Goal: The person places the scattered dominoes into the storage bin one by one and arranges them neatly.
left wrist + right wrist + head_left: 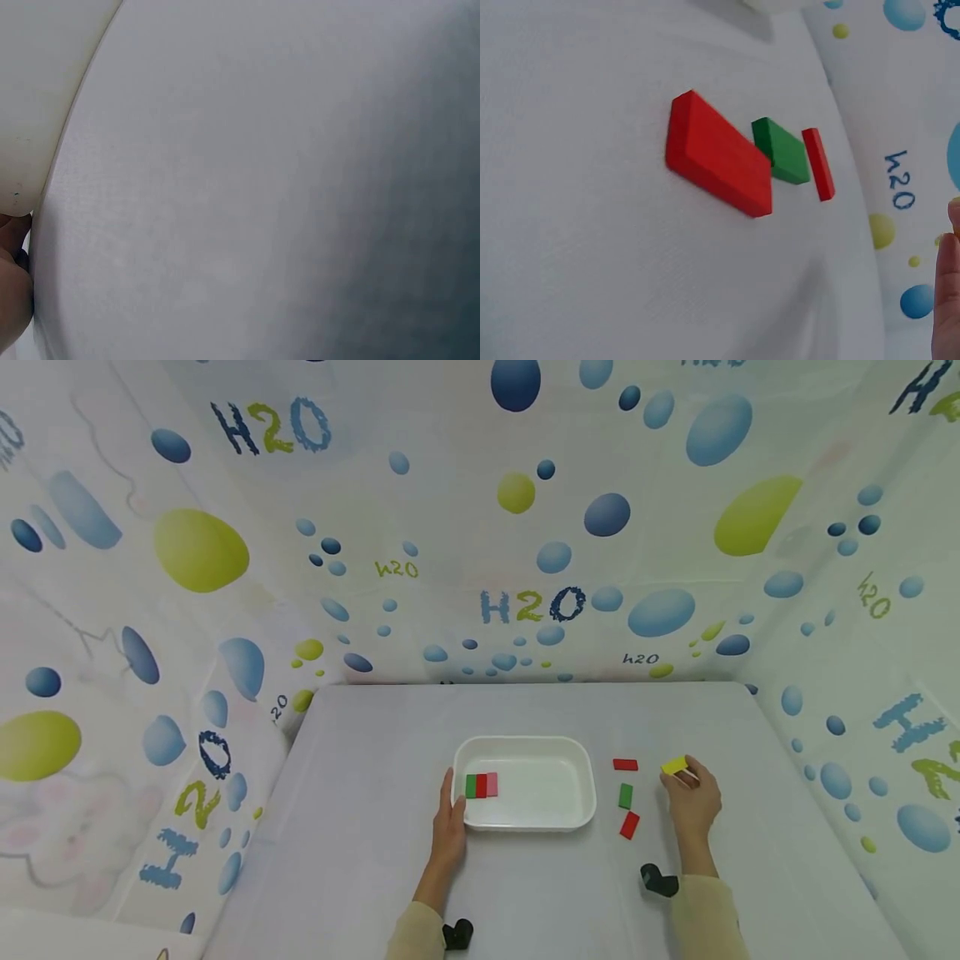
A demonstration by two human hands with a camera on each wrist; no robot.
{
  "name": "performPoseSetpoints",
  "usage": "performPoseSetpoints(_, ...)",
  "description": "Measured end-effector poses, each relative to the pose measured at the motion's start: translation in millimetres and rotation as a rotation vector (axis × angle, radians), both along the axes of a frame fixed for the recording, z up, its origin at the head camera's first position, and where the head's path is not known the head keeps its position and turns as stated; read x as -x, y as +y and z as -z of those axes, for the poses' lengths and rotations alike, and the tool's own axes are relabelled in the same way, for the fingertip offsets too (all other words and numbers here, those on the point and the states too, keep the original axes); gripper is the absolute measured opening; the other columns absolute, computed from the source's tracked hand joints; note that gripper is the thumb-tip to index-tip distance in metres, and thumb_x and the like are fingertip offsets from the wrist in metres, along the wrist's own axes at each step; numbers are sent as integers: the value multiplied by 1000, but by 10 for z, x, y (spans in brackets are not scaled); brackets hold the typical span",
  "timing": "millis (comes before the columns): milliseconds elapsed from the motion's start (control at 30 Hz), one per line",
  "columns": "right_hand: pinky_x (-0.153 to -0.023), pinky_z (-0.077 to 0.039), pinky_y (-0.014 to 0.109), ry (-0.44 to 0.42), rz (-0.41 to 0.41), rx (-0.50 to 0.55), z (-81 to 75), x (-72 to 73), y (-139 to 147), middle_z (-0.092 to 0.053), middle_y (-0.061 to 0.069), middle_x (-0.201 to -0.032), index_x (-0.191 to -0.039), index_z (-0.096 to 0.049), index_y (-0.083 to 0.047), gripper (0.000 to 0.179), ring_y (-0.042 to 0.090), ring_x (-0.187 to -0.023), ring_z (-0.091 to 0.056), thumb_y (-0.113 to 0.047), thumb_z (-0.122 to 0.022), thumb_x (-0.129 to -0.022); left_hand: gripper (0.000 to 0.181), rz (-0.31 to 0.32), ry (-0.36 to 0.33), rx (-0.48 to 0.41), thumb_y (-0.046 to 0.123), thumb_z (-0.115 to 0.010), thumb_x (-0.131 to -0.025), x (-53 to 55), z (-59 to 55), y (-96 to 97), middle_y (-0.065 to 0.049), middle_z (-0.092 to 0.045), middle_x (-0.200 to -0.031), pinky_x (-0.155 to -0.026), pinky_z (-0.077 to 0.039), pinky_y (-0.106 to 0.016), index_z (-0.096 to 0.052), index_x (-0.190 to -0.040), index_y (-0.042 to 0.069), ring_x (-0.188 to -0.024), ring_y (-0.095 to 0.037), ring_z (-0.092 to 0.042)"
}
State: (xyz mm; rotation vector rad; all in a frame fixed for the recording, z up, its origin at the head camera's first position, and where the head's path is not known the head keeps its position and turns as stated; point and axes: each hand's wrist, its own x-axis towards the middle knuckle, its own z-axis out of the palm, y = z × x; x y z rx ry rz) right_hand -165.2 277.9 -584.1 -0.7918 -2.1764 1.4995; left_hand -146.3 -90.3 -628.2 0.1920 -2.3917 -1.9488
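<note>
My left hand holds the white tray at its left end, fingers along the outer wall and thumb at the rim. Part of that hand and the tray's side show at the left edge of the left wrist view. Inside the tray, a green block, a red block and a pink block stand side by side near the left end. To the right of the tray, my right hand pinches a yellow block between thumb and fingers, mostly out of frame in the right wrist view.
Between tray and right hand lie a red block at the back, a green block in the middle and another red block nearest me. Patterned sheeting rises behind and beside the white table.
</note>
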Motion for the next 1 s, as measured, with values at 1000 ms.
performPoseSetpoints(1000, -79, -47, 3, 380, -268, -82, -612, 96, -669, -54, 22, -121, -129, -59, 5, 49, -6, -94, -58, 5, -73, -82, 55, 16, 27, 21, 23, -36, -106, -26, -11, -17, -8, -26, -162, -119, -19, -60, -17, -157, 27, -148, -33, -24)
